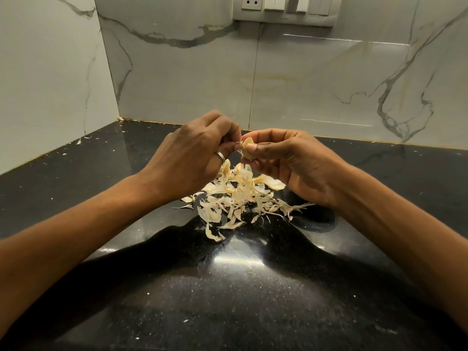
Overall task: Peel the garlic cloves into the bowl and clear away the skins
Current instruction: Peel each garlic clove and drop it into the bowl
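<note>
My right hand pinches a pale garlic clove between thumb and fingers, held above the black counter. My left hand, with a ring on one finger, has its fingertips curled against the clove's left side and pinches a thin strip of its skin. Directly below both hands lies a loose pile of garlic skins, cream and papery, spread on the counter. No bowl is in view.
The black speckled counter runs into a corner of white marble wall tiles. A switch and socket panel sits high on the back wall. Small skin flakes dot the counter along the left wall.
</note>
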A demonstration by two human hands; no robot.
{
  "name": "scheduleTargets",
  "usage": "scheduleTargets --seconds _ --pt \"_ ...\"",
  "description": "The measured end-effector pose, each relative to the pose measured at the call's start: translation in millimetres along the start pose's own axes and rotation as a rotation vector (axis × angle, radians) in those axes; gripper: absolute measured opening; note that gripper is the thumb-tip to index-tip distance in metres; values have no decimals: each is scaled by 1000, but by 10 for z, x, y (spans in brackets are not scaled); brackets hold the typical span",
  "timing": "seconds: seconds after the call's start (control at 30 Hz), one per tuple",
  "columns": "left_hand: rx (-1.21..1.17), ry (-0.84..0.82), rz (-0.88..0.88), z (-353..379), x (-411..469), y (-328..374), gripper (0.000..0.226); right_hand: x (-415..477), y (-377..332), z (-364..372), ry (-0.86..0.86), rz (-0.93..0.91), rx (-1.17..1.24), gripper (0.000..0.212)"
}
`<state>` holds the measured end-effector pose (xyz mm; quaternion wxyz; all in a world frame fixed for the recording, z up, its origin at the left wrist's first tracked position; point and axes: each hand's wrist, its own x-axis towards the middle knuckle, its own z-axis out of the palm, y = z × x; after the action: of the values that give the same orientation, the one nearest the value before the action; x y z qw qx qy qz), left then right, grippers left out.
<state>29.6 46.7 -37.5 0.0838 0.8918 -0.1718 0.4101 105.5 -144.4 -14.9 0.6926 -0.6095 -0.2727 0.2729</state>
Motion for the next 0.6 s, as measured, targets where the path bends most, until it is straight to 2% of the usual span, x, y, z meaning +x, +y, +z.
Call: scheduleTargets --seconds 0.6 --pt "25 -19 -28 -9 2 -30 27 57 -12 -59 92 -73 148 20"
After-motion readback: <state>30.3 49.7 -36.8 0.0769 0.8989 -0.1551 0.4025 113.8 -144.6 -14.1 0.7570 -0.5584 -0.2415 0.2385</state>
